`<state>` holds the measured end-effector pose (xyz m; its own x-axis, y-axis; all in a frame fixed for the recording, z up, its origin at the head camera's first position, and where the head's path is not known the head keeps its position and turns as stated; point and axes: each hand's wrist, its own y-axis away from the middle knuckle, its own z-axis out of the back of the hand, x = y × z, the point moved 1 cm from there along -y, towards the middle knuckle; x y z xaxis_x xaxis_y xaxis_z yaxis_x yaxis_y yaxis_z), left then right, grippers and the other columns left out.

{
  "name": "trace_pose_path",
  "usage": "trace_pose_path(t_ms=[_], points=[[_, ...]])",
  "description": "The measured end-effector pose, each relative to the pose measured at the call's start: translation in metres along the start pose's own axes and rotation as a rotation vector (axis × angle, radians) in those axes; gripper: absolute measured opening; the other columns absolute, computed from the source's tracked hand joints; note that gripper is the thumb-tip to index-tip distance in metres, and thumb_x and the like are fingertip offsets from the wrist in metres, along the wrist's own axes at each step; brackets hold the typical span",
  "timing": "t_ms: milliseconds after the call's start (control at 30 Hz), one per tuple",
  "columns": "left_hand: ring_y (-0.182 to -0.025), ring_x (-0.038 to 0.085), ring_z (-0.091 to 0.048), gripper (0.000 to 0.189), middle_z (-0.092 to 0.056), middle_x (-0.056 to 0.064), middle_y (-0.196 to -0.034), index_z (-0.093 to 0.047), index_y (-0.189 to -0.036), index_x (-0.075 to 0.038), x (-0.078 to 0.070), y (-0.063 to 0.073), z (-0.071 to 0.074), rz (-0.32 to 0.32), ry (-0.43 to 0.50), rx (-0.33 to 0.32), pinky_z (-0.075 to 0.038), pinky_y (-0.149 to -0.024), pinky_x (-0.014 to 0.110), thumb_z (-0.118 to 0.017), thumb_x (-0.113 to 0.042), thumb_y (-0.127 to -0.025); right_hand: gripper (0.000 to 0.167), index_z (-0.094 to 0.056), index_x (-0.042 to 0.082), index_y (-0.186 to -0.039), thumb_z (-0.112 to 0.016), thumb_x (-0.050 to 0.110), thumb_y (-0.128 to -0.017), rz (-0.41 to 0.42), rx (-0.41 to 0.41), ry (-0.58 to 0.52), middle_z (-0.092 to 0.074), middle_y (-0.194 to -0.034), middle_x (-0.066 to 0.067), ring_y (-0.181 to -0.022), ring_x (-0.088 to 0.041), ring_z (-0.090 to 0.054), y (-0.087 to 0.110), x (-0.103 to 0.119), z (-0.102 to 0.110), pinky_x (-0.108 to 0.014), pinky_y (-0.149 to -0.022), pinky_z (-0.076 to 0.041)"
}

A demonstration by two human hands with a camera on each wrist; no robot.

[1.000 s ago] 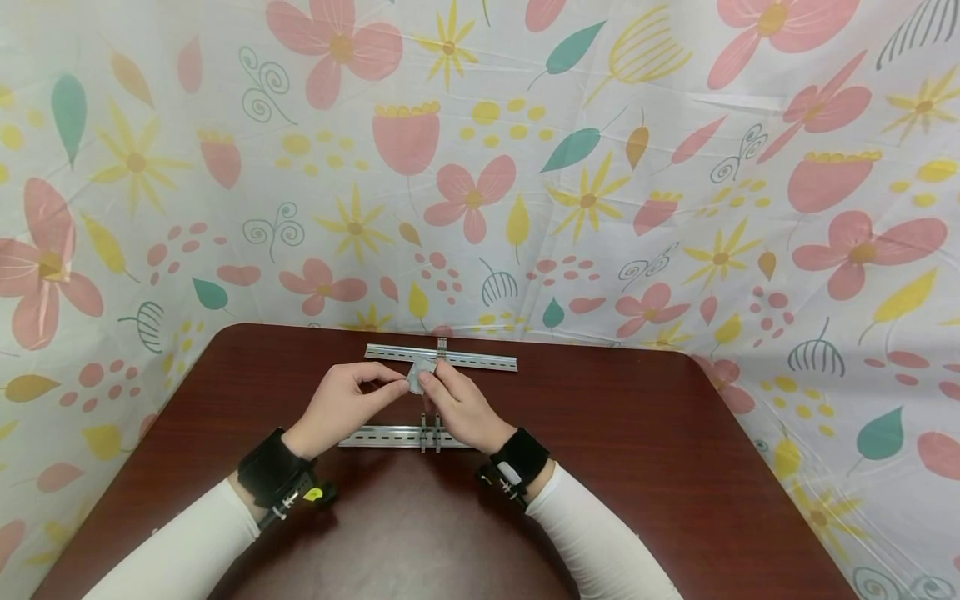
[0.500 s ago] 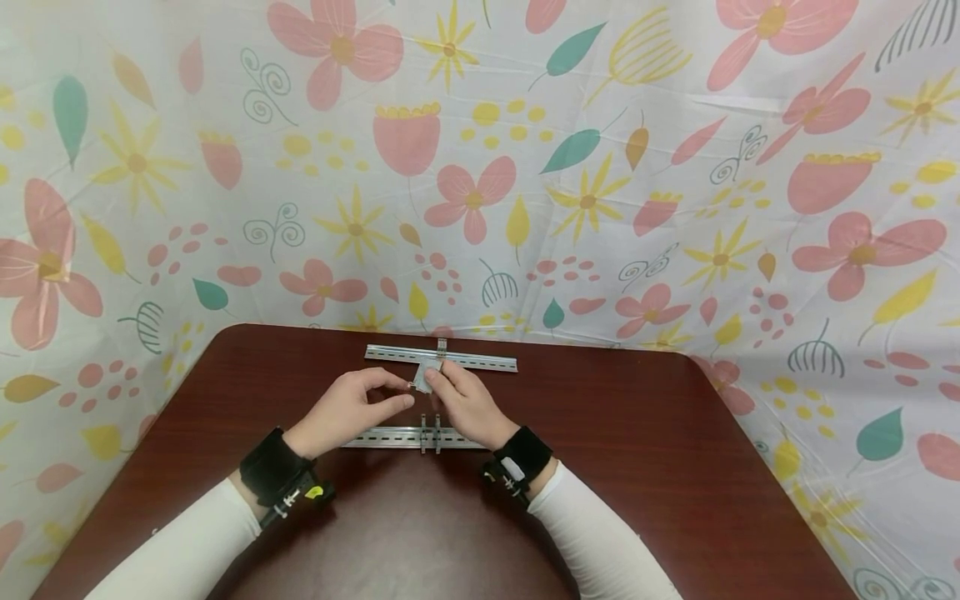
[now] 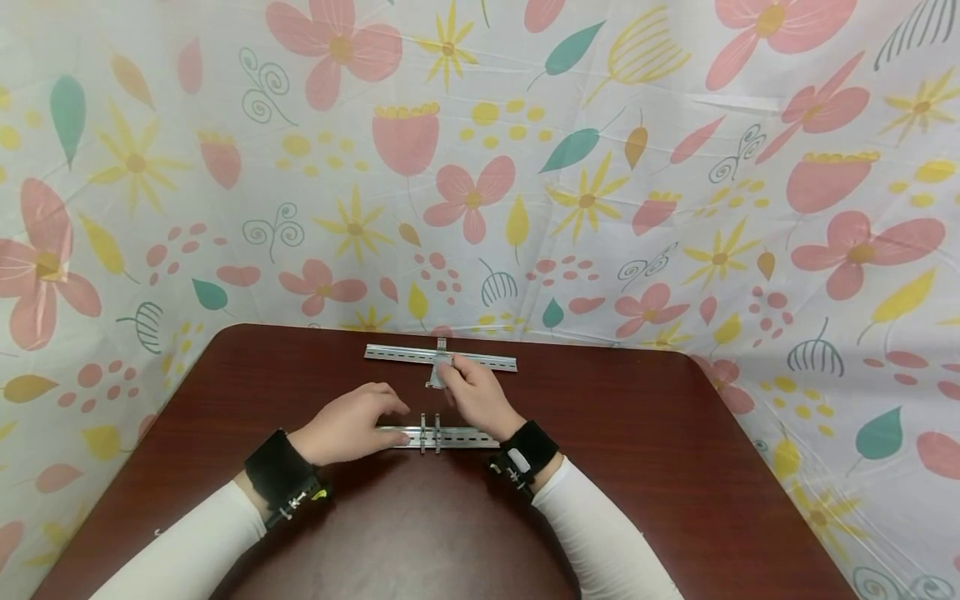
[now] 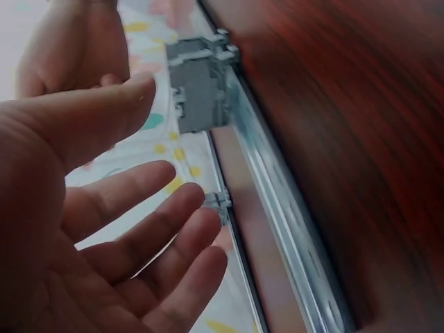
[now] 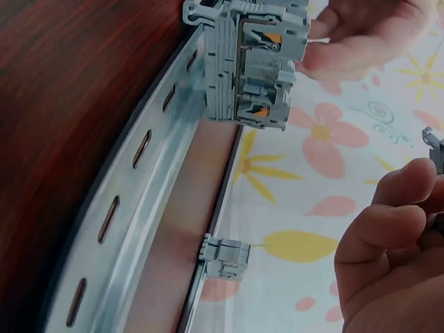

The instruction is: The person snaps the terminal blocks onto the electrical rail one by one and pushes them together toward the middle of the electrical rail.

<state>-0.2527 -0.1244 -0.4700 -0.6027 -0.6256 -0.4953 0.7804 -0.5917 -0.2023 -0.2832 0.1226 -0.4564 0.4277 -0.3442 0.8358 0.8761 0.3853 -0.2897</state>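
My right hand (image 3: 480,396) pinches a flat grey terminal block (image 3: 437,373) between thumb and fingers, raised over the table between two rails. Only an edge of this block (image 5: 435,147) shows in the right wrist view. My left hand (image 3: 348,429), empty, has its fingers loosely spread beside the near slotted metal DIN rail (image 3: 465,438). Mounted on that rail are terminal blocks (image 5: 257,69) with orange parts inside, just beyond the left fingertips. From the left wrist, their flat grey side (image 4: 198,90) shows past the thumb.
A second DIN rail (image 3: 483,361) lies near the back edge of the brown table (image 3: 600,433), with small grey blocks (image 5: 227,258) at its middle. A floral curtain (image 3: 480,275) hangs right behind the table.
My left hand has let go of the terminal block and dropped toward the near rail, its fingers opening. My right hand has carried the block slightly right.
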Motion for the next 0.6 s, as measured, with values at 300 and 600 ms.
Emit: trace_pose_path(t_ms=[300,600], points=[[-0.111,0.023,-0.066,0.035,-0.073,-0.002,-0.114,-0.084,-0.119,-0.010,0.004,0.002,-0.007,-0.023,-0.113,0.038,-0.059,-0.090,0.042,-0.094,-0.030,-0.091,0.042,-0.048,0.013,-0.080,-0.050,0.029,-0.119,-0.090,0.016,-0.029,-0.048,-0.063,0.000,-0.056,-0.020,-0.042,0.000,-0.005,0.004,-0.032,-0.060,-0.035],[-0.104,0.023,-0.065,0.025,-0.073,0.001,-0.109,-0.085,-0.114,-0.010,0.005,0.004,-0.011,-0.078,-0.166,0.045,-0.058,-0.088,0.041,-0.092,-0.017,-0.091,0.043,-0.051,0.011,-0.081,-0.048,0.030,-0.119,-0.178,0.078,0.053,-0.045,-0.059,0.001,-0.052,-0.019,-0.041,-0.001,-0.011,0.009,-0.033,-0.059,-0.036]])
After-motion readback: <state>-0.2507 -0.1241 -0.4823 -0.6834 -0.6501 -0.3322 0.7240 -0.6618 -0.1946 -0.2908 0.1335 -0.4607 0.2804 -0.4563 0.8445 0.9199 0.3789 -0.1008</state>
